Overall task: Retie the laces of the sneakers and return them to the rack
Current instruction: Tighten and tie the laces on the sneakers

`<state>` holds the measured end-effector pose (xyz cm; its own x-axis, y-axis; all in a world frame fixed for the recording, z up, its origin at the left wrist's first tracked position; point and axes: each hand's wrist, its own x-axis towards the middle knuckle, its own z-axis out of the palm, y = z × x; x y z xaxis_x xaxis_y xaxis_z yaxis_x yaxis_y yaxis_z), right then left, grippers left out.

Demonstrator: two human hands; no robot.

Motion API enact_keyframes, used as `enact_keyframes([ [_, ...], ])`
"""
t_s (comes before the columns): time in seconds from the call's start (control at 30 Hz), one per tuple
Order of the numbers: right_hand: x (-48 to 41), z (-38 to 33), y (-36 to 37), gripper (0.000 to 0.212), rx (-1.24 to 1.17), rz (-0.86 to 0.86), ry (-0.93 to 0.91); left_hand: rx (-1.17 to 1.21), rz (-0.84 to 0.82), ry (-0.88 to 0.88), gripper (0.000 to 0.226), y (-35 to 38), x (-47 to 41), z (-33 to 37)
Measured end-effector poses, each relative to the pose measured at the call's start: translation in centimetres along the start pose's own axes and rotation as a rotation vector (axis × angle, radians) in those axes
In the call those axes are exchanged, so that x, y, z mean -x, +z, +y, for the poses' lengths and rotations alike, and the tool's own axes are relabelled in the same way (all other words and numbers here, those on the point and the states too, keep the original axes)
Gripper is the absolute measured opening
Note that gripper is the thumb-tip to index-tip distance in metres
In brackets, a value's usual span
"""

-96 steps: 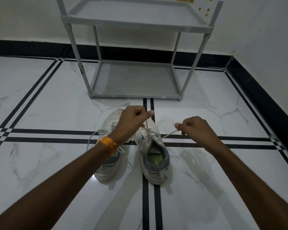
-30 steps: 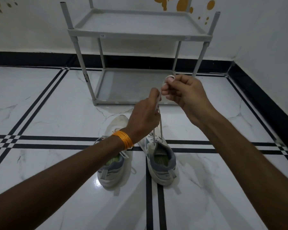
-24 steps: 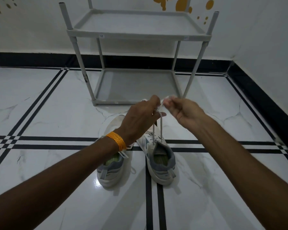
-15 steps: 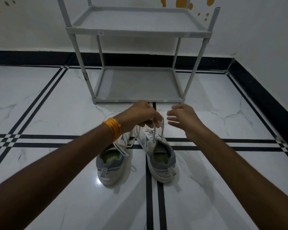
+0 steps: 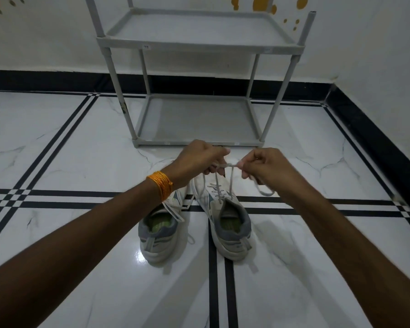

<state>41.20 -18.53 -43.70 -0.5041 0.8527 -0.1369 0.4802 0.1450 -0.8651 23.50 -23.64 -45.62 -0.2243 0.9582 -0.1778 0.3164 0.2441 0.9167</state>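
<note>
Two white and grey sneakers stand side by side on the floor, heels toward me: the left sneaker [image 5: 158, 233] and the right sneaker [image 5: 230, 223]. Above the right sneaker's toe, my left hand [image 5: 199, 159] and my right hand [image 5: 263, 166] each pinch a strand of its white lace [image 5: 225, 178]. The strands cross between my fingertips and run up taut from the eyelets. A loose end hangs in a loop below my right hand. The left sneaker's laces lie slack over its side, partly hidden by my left wrist.
A grey two-shelf shoe rack [image 5: 199, 43] stands against the white wall just beyond the sneakers, both shelves bare. The floor is glossy white marble with black stripes [image 5: 213, 292]. A black skirting [image 5: 374, 138] and a side wall close the right.
My hands came down from a raised pull of the lace. The right hand, open half a second ago, has closed on a lace strand beside the left hand.
</note>
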Motion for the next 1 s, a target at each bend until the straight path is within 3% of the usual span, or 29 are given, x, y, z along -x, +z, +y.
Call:
enact_keyframes([
  [0.1,-1.0,2.1,-2.0,0.017,0.149,0.135,0.036,-0.219,0.119,0.111,0.019,-1.0,-0.1,-1.7],
  [0.23,-2.7,7.9,-2.7,0.016,0.423,0.127,0.185,-0.610,0.241,0.155,0.010,-2.8,-0.6,-5.0],
  [0.4,-3.1,14.2,-1.1,0.017,0.737,0.092,0.209,-1.034,0.148,0.069,0.011,-3.7,-0.2,-8.5],
  [0.5,-2.7,13.9,-0.1,0.032,0.816,0.056,0.120,-1.211,0.127,0.086,0.018,-1.6,0.2,-8.6],
  [0.57,-2.7,12.7,0.8,0.040,0.808,0.103,-0.043,-1.119,0.137,0.129,0.022,0.6,0.2,-8.0],
  [0.63,-2.4,10.6,2.1,0.033,0.660,0.066,-0.134,-0.899,0.111,0.154,0.023,2.8,0.3,-7.8],
  [0.73,-1.8,8.6,3.6,0.014,0.422,-0.142,-0.022,-0.671,0.091,0.145,0.015,5.3,1.0,-8.9],
  [0.8,-1.6,8.4,3.7,0.007,0.392,-0.164,0.001,-0.590,0.140,0.147,0.010,6.0,1.6,-10.0],
  [0.93,-1.5,8.4,3.8,0.009,0.390,-0.138,-0.011,-0.557,0.142,0.197,0.009,5.8,2.2,-10.5],
  [1.0,-1.5,8.5,4.2,0.011,0.514,-0.142,-0.070,-0.634,0.126,0.243,0.004,5.4,2.1,-10.3],
])
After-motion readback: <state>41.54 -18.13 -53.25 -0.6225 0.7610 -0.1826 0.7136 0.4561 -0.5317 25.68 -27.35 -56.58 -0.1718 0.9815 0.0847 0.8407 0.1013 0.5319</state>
